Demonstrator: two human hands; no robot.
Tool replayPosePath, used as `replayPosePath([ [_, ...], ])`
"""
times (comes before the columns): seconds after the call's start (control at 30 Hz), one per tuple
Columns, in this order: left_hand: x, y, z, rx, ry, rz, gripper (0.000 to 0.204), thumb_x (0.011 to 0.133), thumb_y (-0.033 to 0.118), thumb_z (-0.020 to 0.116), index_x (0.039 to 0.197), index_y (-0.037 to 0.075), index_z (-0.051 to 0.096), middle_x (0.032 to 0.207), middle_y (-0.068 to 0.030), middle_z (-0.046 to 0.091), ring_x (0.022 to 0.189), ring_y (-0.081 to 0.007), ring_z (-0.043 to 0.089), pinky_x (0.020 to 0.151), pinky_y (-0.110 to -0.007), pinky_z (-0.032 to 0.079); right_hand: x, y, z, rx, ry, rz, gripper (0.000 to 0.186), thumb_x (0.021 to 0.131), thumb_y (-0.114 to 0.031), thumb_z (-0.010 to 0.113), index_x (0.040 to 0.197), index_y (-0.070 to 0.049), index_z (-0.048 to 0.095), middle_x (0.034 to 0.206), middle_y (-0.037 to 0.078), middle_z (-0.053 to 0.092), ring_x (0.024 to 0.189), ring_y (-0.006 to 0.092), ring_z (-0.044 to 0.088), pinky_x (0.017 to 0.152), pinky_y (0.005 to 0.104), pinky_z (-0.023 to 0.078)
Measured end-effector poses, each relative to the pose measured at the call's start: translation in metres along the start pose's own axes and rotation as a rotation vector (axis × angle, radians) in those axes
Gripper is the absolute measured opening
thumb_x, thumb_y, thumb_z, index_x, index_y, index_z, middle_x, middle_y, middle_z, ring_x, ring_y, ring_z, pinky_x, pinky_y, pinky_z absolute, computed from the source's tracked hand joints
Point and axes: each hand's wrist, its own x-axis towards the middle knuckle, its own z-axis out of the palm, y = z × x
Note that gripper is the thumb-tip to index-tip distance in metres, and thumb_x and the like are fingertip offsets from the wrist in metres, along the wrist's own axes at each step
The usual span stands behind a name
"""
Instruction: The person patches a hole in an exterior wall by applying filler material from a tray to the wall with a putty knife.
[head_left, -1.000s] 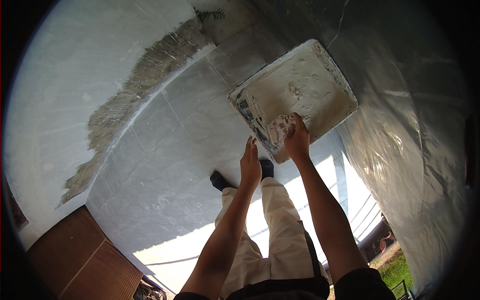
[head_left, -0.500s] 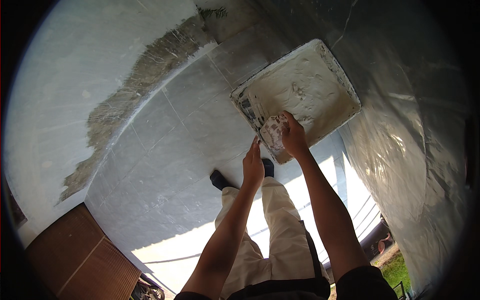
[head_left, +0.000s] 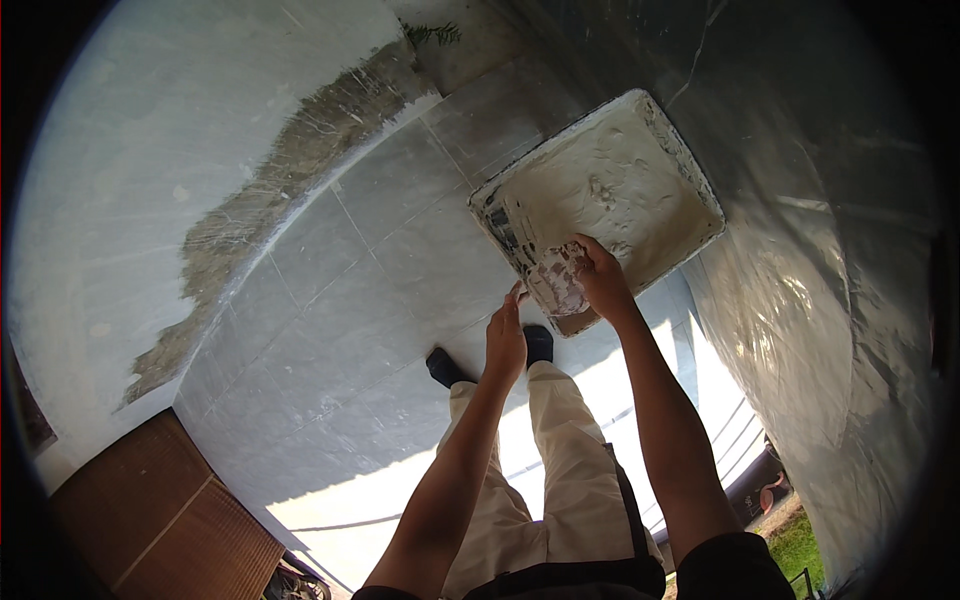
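My right hand [head_left: 604, 281] is closed on a flat, putty-smeared scraper [head_left: 556, 280], held over the near left corner of a rectangular tray [head_left: 712, 190]. Pale, wet putty [head_left: 640, 165] spreads thickly across the tray, with dark bare patches along its left side. My left hand [head_left: 507, 335] is just left of the scraper, by the tray's near left edge. Its fingers are pressed together around something thin and whitish at the tips, which I cannot make out.
Grey tiles [head_left: 350, 310] cover the floor under my feet. At left rises a pale wall [head_left: 130, 190] with a rough brown-grey bare strip [head_left: 270, 180] along its base. Plastic sheeting [head_left: 790, 290] hangs at right. A brown ribbed panel [head_left: 170, 510] stands lower left.
My right hand and the scraper have shifted slightly toward me and to the right. The left hand stays close beside the scraper. The whole view has shifted a little.
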Motion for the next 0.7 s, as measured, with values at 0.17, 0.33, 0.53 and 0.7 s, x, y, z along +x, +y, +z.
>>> replayPosePath([
  [0.17, 0.002, -0.006, -0.007, 0.045, 0.011, 0.033, 0.059, 0.107, 0.040, 0.021, 0.140, -0.001, 0.048, 0.132, -0.0241, 0.058, 0.132, -0.0367, 0.048, 0.111, -0.039, 0.032, -0.010, -0.036, -0.010, -0.158, 0.268, -0.036, 0.048, 0.084, 0.001, 0.053, 0.131, -0.008, 0.052, 0.107, 0.022, 0.065, 0.100, 0.0346, 0.064, 0.086, 0.0410, 0.050],
  [0.33, 0.001, -0.003, -0.003, 0.050, 0.012, 0.050, 0.058, 0.107, 0.038, 0.021, 0.140, -0.001, 0.048, 0.132, -0.0249, 0.058, 0.131, -0.0370, 0.048, 0.111, -0.039, 0.033, -0.004, -0.028, -0.009, -0.350, 0.363, -0.196, 0.049, 0.083, 0.005, 0.052, 0.131, -0.006, 0.051, 0.115, 0.023, 0.062, 0.106, 0.0393, 0.061, 0.088, 0.0459, 0.050],
  [0.53, -0.001, -0.001, -0.002, 0.041, -0.005, 0.041, 0.056, 0.107, 0.036, 0.023, 0.141, -0.002, 0.047, 0.134, -0.0250, 0.056, 0.131, -0.0366, 0.048, 0.111, -0.039, 0.033, 0.006, -0.029, -0.002, -0.452, 0.389, -0.226, 0.050, 0.083, 0.006, 0.052, 0.132, -0.003, 0.048, 0.121, 0.023, 0.058, 0.109, 0.0413, 0.059, 0.091, 0.0484, 0.050],
  [0.7, 0.000, -0.008, -0.002, 0.039, -0.019, 0.067, 0.056, 0.107, 0.035, 0.023, 0.142, -0.002, 0.045, 0.135, -0.0251, 0.055, 0.131, -0.0362, 0.048, 0.111, -0.039, 0.033, 0.014, -0.027, 0.004, -0.458, 0.349, -0.248, 0.050, 0.083, 0.007, 0.053, 0.132, -0.002, 0.048, 0.121, 0.024, 0.058, 0.110, 0.0414, 0.059, 0.092, 0.0475, 0.050],
])
